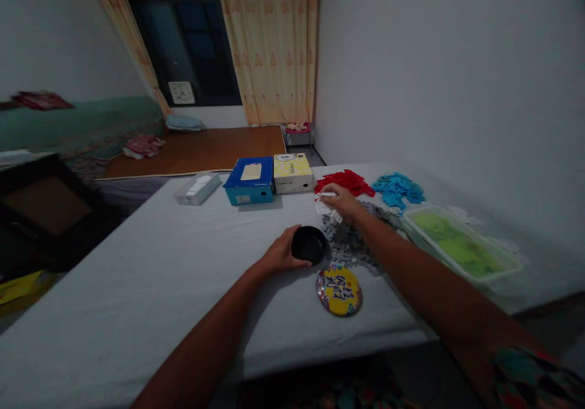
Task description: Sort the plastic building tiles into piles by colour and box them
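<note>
My left hand (284,252) is wrapped round the side of a round black tin (309,245), its dark inside facing up. Between the fingertips of my right hand (340,199) is a small white piece (328,194), too small to make out fully. That hand is over loose white pieces (327,213), just in front of a red pile of pieces (350,181). Grey and black pieces (347,245) spread below my right forearm, which hides part of them. A round yellow lid (339,291) with dark characters lies in front of the tin.
A blue pile (399,188) lies beyond my right forearm, near a clear plastic tub (461,244) with yellow-green contents. Along the back of the white-covered table (150,287) stand a blue box (250,181), a yellow-and-white box (293,174) and a white box (197,189).
</note>
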`<action>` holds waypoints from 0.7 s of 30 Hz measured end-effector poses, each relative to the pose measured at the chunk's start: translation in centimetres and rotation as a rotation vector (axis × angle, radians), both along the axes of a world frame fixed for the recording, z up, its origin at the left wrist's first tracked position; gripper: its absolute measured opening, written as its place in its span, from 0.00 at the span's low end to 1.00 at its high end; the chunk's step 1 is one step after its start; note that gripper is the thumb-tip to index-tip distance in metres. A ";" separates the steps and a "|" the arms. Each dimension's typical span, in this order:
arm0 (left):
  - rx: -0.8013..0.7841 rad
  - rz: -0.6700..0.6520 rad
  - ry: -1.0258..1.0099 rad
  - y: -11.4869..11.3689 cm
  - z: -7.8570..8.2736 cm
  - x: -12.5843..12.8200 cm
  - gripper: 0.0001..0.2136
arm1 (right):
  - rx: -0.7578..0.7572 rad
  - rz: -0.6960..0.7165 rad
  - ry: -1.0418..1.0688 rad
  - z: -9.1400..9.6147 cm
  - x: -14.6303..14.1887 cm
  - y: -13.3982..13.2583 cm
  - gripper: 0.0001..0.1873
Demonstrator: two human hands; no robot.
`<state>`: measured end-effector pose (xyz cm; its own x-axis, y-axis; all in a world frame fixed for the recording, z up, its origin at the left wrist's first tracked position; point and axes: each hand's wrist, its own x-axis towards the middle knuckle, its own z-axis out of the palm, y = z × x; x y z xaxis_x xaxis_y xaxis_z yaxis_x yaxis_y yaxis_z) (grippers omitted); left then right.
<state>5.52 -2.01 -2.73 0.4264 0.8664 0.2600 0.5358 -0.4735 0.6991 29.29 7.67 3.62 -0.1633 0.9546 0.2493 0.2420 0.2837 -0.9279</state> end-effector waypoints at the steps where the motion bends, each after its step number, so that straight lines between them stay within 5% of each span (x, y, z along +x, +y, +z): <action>1: -0.001 -0.001 -0.003 0.0 0.0 0.0 0.51 | -0.014 0.008 0.016 -1.2 -2.3 -0.8 0.15; 4: -0.009 -0.010 -0.036 -0.2 0.0 -0.2 0.49 | 0.003 0.000 -0.012 -3.5 -6.3 -3.0 0.13; 7: -0.016 -0.019 -0.080 -0.1 -0.1 -0.4 0.48 | 0.127 0.025 -0.115 -4.2 -7.0 -4.6 0.13; 14: -0.010 -0.050 -0.114 0.2 -0.5 -0.6 0.51 | 0.163 0.281 -0.308 -3.7 -5.6 -6.5 0.14; 21: -0.085 0.019 -0.047 -0.3 -0.8 -0.6 0.58 | 0.166 0.448 -0.542 -1.0 -3.8 -6.6 0.20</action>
<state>4.90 -2.35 -3.48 0.3987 0.8940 0.2046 0.5101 -0.4016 0.7606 25.54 1.02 2.61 -0.6720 0.7234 0.1584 0.4832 0.5904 -0.6464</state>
